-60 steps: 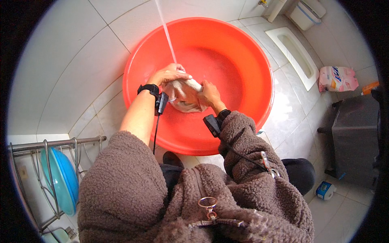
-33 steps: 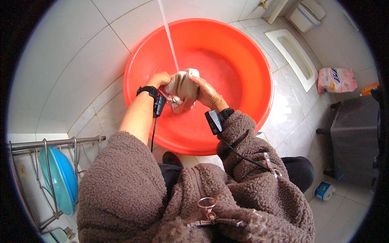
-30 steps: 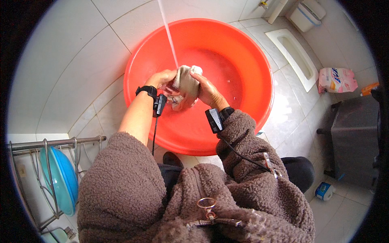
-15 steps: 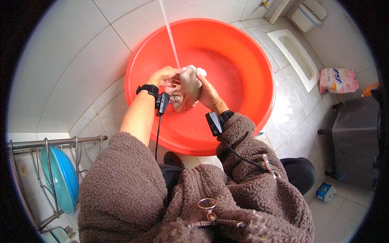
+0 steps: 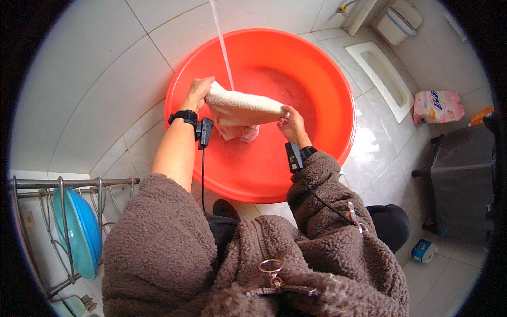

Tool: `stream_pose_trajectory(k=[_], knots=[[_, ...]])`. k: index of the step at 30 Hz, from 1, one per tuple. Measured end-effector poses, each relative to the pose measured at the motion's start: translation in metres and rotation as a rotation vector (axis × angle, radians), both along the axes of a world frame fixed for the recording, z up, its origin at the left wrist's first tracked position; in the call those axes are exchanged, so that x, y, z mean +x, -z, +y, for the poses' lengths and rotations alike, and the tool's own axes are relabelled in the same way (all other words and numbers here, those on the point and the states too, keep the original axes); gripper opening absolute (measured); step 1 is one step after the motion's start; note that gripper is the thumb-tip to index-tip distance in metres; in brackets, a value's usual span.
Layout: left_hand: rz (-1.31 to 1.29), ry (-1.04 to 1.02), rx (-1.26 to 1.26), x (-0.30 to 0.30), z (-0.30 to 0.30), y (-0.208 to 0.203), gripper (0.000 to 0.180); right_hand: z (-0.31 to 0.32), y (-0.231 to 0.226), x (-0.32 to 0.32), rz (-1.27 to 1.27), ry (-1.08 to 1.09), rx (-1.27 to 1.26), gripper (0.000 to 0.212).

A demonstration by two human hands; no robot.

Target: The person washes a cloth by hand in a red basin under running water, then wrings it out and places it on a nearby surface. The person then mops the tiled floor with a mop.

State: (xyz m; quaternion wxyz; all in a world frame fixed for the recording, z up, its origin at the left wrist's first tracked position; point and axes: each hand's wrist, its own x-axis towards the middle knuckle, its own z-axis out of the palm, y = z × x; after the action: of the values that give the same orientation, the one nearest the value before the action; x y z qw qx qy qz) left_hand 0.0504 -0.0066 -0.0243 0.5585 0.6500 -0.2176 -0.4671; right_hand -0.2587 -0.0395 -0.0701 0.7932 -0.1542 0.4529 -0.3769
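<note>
A wet whitish towel (image 5: 244, 105) is stretched between my hands over a large red basin (image 5: 332, 79). My left hand (image 5: 199, 90) is closed on its upper left corner. At the right end of the cloth, my right hand (image 5: 292, 124) pinches the other corner. The towel's lower part hangs in pinkish folds down toward the basin's bottom. A thin stream of water (image 5: 223, 50) falls from above, passing behind the towel's upper edge. Each wrist wears a black strap with a small dark box and a cable.
A metal rack (image 5: 79, 184) holding blue and teal basins (image 5: 79, 232) stands at the left. On the right are a squat toilet (image 5: 381, 79), a pink-white bag (image 5: 438, 107), a dark grey bin-like object (image 5: 462, 179) and a small blue-and-white package (image 5: 423, 251). A tiled wall (image 5: 105, 79) rises behind the basin.
The towel was bunched between my hands, which were close together. Now my hands have moved apart, left hand up and leftward, right hand rightward, spreading its edge taut.
</note>
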Motion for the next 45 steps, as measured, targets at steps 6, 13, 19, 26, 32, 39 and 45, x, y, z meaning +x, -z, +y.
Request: stream_pose_trajectory(k=[6, 13, 19, 26, 32, 39, 45], knots=[[-0.579, 0.074, 0.189, 0.007, -0.007, 0.002, 0.026, -0.013, -0.012, -0.017, 0.153, -0.062, -0.266, 0.012], [-0.986, 0.137, 0.308, -0.016, -0.004, -0.044, 0.036, -0.005, -0.048, -0.031, 0.414, -0.556, -0.303, 0.024], [-1.234, 0.378, 0.500, -0.031, -0.003, -0.075, 0.040, -0.008, -0.043, -0.046, 0.715, -1.140, -0.541, 0.028], [-0.913, 0.564, 0.473, -0.028, -0.004, -0.112, 0.043, -0.041, -0.110, -0.071, 0.447, -0.609, -0.671, 0.029], [-0.675, 0.412, 0.120, -0.029, -0.012, -0.151, 0.039, -0.047, -0.204, -0.082, 0.211, -0.206, -0.922, 0.026], [-0.434, 0.396, -0.174, -0.030, -0.015, -0.174, 0.033, -0.028, -0.239, -0.085, 0.082, 0.107, -1.022, 0.024], [-0.316, 0.339, -0.266, -0.034, -0.013, -0.171, 0.036, -0.026, -0.231, -0.082, 0.107, 0.158, -1.022, 0.017]])
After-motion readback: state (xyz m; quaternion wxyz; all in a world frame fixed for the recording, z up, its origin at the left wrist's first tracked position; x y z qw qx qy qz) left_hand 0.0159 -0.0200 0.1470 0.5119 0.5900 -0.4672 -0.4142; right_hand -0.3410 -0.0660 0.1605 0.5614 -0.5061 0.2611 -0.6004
